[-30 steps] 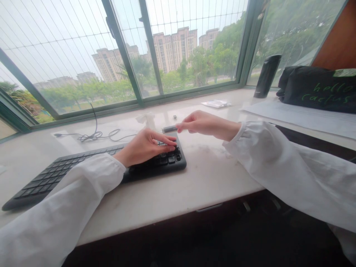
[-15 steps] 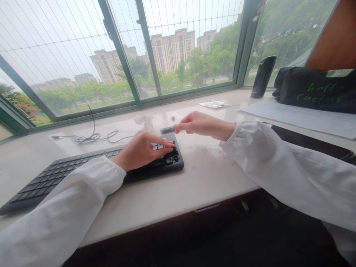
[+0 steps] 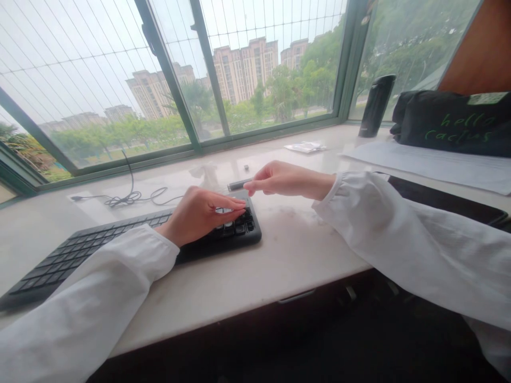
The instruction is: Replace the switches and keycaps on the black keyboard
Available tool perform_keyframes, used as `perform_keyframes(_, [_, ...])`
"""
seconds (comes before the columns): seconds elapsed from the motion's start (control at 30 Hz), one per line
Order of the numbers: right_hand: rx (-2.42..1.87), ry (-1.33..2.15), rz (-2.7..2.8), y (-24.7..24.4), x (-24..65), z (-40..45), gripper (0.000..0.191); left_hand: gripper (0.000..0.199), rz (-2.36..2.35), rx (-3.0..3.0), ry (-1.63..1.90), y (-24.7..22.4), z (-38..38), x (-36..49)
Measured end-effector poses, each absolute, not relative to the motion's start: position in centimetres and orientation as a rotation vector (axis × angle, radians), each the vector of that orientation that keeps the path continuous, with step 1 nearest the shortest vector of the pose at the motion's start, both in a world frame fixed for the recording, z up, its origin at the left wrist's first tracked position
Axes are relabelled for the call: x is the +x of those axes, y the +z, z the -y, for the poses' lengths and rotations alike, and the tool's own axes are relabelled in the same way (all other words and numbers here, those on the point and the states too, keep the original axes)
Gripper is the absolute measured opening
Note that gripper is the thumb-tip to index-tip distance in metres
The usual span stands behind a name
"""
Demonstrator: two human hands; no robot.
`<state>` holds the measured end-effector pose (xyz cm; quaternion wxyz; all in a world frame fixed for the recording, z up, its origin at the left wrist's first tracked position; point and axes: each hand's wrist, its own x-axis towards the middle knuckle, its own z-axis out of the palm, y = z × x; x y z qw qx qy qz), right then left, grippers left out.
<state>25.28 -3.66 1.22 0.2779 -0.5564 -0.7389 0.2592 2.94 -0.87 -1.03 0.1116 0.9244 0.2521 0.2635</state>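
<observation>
My left hand (image 3: 199, 215) rests over the right end of a black keyboard (image 3: 59, 260). Its thumb and fingers come together in a pinch at the keys near the far right corner; what lies between the tips is hidden. Just beyond that corner, my right hand (image 3: 285, 180) is closed, thumb against the index finger. Its tips meet the end of a short dark stick-like piece (image 3: 236, 185) behind the keyboard; I cannot tell whether they grip it or only overlap it in view. A tiny grey piece (image 3: 246, 167) lies on the table behind the right hand's fingers.
A crumpled clear plastic wrapper (image 3: 207, 173) and a coiled black cable (image 3: 128, 198) lie behind the keyboard. Toward the window are a small white packet (image 3: 305, 147) and a black bottle (image 3: 376, 106). A black bag (image 3: 451, 122) and paper sheets (image 3: 431, 162) occupy the right.
The whole view has shifted slightly, so everything sits a little further left and up. Both hands keep nearly the same pose and place by the keyboard.
</observation>
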Motion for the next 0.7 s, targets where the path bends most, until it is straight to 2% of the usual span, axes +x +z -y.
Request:
perform_keyframes(0.37, [-1.470, 0.643, 2.183, 0.3, 25.1, 3.5, 0.044, 0.024, -0.621, 2.978, 0.544, 0.2, 0.9, 2.2])
perform_keyframes(0.7, [-1.499, 0.739, 2.157, 0.3, 25.0, 3.5, 0.052, 0.023, -0.569, 3.064, 0.553, -0.2, 0.8, 2.1])
